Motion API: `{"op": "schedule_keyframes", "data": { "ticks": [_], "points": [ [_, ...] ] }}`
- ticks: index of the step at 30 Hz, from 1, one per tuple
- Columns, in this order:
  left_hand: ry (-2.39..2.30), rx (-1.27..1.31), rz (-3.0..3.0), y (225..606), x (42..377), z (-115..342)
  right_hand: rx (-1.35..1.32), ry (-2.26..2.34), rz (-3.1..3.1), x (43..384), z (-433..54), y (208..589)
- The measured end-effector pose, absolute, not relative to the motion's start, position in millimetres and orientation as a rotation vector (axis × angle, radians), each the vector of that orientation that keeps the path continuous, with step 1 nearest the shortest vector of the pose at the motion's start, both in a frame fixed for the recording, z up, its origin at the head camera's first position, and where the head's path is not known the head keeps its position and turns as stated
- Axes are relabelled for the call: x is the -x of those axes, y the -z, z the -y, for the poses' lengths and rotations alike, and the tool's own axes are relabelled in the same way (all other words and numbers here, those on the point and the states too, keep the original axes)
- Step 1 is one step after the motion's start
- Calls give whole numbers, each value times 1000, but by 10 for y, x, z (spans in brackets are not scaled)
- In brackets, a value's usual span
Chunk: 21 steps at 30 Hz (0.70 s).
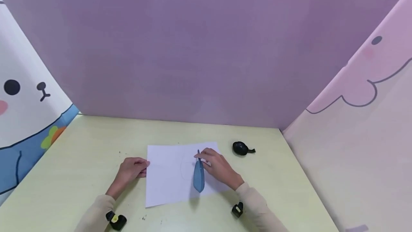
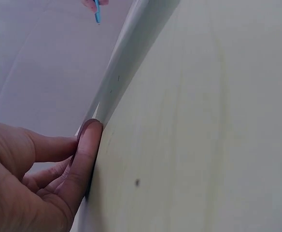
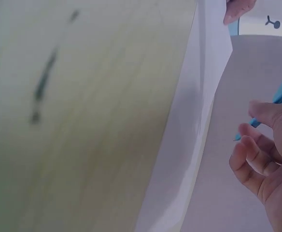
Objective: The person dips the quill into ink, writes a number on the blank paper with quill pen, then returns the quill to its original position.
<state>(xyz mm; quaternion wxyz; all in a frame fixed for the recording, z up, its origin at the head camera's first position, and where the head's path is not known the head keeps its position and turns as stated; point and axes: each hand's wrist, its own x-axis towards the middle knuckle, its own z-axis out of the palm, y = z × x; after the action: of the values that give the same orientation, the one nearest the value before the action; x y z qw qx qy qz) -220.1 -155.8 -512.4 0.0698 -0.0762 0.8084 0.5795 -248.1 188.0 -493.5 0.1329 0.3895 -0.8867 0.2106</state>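
Observation:
A white sheet of paper (image 1: 164, 182) lies on the pale yellow table, with a faint curved line drawn near its middle. At its left edge, my left hand (image 1: 131, 170) pinches the sheet between thumb and fingers; the left wrist view shows that edge raised a little. My right hand (image 1: 219, 165) holds a blue pen (image 1: 199, 178) with a broad, leaf-shaped end over the right half of the sheet. In the right wrist view the thin pen tip (image 3: 237, 138) points at the paper; whether it touches cannot be told.
A round, glossy black object (image 1: 240, 148) with a short tail lies beyond the paper on the right. A purple wall (image 1: 180, 49) stands behind the table (image 1: 96, 135), and printed cartoon panels flank it. Small dark marks dot the tabletop. Each wrist carries a black camera (image 1: 237, 209).

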Motion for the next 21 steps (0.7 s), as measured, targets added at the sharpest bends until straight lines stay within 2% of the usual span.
{"op": "schedule_keyframes", "data": {
  "ticks": [12, 21],
  "points": [
    [-1711, 246, -2422, 5170, 2177, 1644, -1135, -735, 2558, 2488, -1949, 4989],
    [-1696, 222, -2423, 5169, 2204, 1562, -990, -738, 2624, 2440, -2065, 4956]
  ]
}}
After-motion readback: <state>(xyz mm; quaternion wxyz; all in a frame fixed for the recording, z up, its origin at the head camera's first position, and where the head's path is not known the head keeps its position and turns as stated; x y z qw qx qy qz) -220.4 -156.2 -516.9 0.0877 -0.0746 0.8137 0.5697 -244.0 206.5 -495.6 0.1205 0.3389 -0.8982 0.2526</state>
